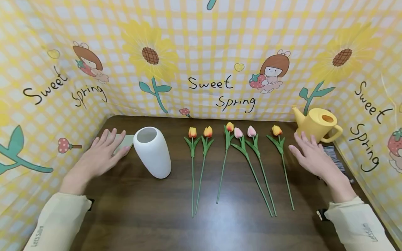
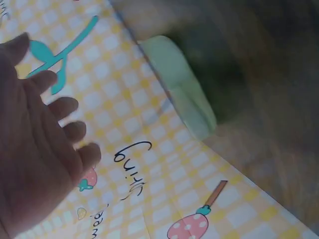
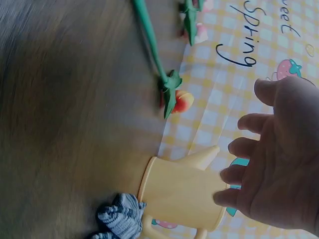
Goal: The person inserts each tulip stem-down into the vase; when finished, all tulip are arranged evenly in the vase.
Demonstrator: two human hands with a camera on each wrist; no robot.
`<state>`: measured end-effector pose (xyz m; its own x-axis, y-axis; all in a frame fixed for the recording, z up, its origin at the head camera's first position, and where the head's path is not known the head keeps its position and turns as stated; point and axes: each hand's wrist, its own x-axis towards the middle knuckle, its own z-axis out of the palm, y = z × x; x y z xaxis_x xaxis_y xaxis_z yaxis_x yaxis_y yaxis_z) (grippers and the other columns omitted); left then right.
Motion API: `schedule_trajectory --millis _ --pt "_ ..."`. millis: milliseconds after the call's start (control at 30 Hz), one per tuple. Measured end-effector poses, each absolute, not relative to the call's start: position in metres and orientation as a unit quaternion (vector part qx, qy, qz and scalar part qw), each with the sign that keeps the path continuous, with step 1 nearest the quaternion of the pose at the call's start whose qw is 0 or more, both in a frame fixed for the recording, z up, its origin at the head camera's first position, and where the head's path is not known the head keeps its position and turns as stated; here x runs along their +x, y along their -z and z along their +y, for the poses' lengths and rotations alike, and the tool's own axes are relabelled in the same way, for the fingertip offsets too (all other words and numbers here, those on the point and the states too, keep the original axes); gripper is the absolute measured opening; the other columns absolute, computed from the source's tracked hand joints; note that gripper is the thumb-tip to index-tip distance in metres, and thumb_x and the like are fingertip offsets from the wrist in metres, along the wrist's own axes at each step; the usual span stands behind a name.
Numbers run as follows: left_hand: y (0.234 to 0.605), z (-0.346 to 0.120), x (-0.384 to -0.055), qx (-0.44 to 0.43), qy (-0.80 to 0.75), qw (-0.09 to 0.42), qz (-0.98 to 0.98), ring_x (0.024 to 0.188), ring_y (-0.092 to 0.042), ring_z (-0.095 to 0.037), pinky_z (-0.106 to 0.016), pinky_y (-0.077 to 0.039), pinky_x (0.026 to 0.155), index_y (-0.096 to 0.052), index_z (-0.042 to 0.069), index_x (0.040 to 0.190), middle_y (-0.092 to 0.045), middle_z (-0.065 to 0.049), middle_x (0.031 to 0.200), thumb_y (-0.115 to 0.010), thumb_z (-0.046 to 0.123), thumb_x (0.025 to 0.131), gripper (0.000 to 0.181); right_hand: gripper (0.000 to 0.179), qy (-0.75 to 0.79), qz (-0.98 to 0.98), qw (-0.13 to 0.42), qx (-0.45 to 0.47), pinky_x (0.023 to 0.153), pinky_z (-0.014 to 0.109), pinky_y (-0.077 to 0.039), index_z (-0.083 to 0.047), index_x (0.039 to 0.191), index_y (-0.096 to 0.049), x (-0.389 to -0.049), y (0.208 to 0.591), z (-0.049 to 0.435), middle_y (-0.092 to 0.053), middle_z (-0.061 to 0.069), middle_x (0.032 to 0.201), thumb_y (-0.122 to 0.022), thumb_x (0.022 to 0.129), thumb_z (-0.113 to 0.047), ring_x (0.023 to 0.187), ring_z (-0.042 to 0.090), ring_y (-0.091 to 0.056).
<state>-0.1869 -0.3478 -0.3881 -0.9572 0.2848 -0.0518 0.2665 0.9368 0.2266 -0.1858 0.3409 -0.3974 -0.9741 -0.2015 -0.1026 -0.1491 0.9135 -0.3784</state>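
Note:
My left hand (image 1: 105, 153) hovers with fingers spread at the table's left, in front of a pale green folded, cloth-like piece (image 2: 174, 79); the left wrist view shows a space between them. Beside it stands a white vase (image 1: 154, 153), upright, with a wide dark mouth. On the other side, my right hand (image 1: 314, 155) holds nothing, its fingers extended near a yellow watering can (image 3: 184, 194). Several artificial tulips lie in a row between the hands, among them an orange tulip (image 1: 192, 133), a pink tulip (image 1: 251, 131) and a yellow-orange tulip (image 3: 183, 101) nearest the right hand.
A grey striped knit item (image 3: 122, 216) lies by the watering can, partly hidden by my right arm in the head view. Yellow checked fabric (image 1: 207, 52) walls the dark wooden table (image 1: 150, 216) at the back and both sides.

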Motion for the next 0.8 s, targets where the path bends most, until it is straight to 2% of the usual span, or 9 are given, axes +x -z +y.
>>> schedule_trajectory --millis 67,133,200,300,333,433,533,700,800 --pt "0.383 -0.345 -0.185 0.152 -0.182 0.032 0.971 0.152 0.014 -0.037 -0.063 0.003 0.119 -0.001 0.02 0.163 0.008 -0.014 0.168 -0.034 0.049 0.11 0.07 0.079 0.217 0.971 0.062 -0.085 0.112 0.075 -0.007 -0.003 0.161 -0.004 -0.185 0.396 0.341 0.002 0.031 0.163 -0.036 0.108 -0.053 0.146 0.057 0.003" --pt "0.378 -0.341 -0.182 0.17 -0.268 0.014 0.948 0.153 0.008 -0.032 -0.049 0.0 0.124 0.0 0.026 0.163 0.005 -0.007 0.169 -0.038 0.039 0.111 0.066 0.084 0.237 0.967 0.043 -0.078 0.11 0.074 -0.018 -0.003 0.161 -0.005 -0.184 0.396 0.34 -0.007 0.033 0.162 -0.043 0.106 -0.053 0.144 0.058 -0.014" --pt "0.374 -0.338 -0.178 0.2 -0.352 -0.014 0.914 0.154 -0.001 -0.029 -0.03 -0.009 0.123 -0.001 0.03 0.163 -0.002 -0.007 0.169 -0.04 0.026 0.111 0.065 0.087 0.248 0.966 0.025 -0.072 0.106 0.073 -0.027 -0.003 0.161 -0.005 -0.184 0.396 0.34 -0.017 0.037 0.159 -0.048 0.105 -0.052 0.137 0.059 -0.031" --pt "0.373 -0.331 -0.173 0.258 -0.465 -0.05 0.846 0.152 -0.019 -0.024 -0.014 -0.025 0.113 -0.004 0.025 0.164 -0.015 -0.013 0.167 -0.041 0.004 0.107 0.07 0.091 0.271 0.96 0.008 -0.063 0.101 0.073 -0.033 -0.003 0.162 -0.004 -0.184 0.398 0.338 -0.025 0.037 0.156 -0.055 0.103 -0.051 0.131 0.06 -0.04" --pt "0.373 -0.328 -0.172 0.273 -0.496 -0.057 0.822 0.151 -0.025 -0.023 -0.013 -0.031 0.111 -0.006 0.023 0.164 -0.02 -0.014 0.166 -0.042 -0.002 0.105 0.074 0.093 0.284 0.957 0.011 -0.061 0.102 0.073 -0.033 -0.004 0.162 -0.002 -0.184 0.398 0.338 -0.024 0.038 0.156 -0.056 0.102 -0.051 0.131 0.06 -0.039" --pt "0.378 -0.319 -0.171 0.318 -0.58 -0.066 0.747 0.144 -0.036 -0.024 -0.022 -0.042 0.107 -0.009 0.01 0.163 -0.028 -0.021 0.159 -0.048 -0.018 0.095 0.084 0.099 0.331 0.942 0.025 -0.055 0.106 0.072 -0.03 -0.007 0.162 0.003 -0.186 0.402 0.338 -0.019 0.036 0.159 -0.063 0.099 -0.047 0.139 0.059 -0.029" --pt "0.385 -0.308 -0.17 0.321 -0.612 -0.059 0.72 0.139 -0.042 -0.025 -0.027 -0.046 0.105 -0.012 0.008 0.162 -0.032 -0.023 0.155 -0.057 -0.025 0.085 0.095 0.104 0.381 0.922 0.054 -0.044 0.107 0.07 -0.032 -0.009 0.161 0.007 -0.187 0.41 0.338 -0.017 0.036 0.159 -0.068 0.098 -0.042 0.14 0.058 -0.028" --pt "0.394 -0.294 -0.167 0.271 -0.587 -0.045 0.762 0.134 -0.045 -0.019 -0.022 -0.047 0.1 -0.019 0.012 0.161 -0.039 -0.015 0.152 -0.075 -0.021 0.076 0.108 0.103 0.431 0.897 0.092 -0.017 0.106 0.067 -0.037 -0.004 0.161 0.005 -0.188 0.424 0.339 -0.02 0.038 0.157 -0.069 0.098 -0.037 0.136 0.057 -0.035" --pt "0.398 -0.289 -0.168 0.245 -0.576 -0.035 0.779 0.13 -0.048 -0.021 -0.024 -0.05 0.097 -0.026 0.013 0.159 -0.043 -0.013 0.148 -0.08 -0.017 0.074 0.105 0.1 0.431 0.896 0.107 -0.016 0.106 0.066 -0.037 0.0 0.16 0.002 -0.19 0.429 0.339 -0.023 0.039 0.156 -0.068 0.099 -0.037 0.136 0.055 -0.038"
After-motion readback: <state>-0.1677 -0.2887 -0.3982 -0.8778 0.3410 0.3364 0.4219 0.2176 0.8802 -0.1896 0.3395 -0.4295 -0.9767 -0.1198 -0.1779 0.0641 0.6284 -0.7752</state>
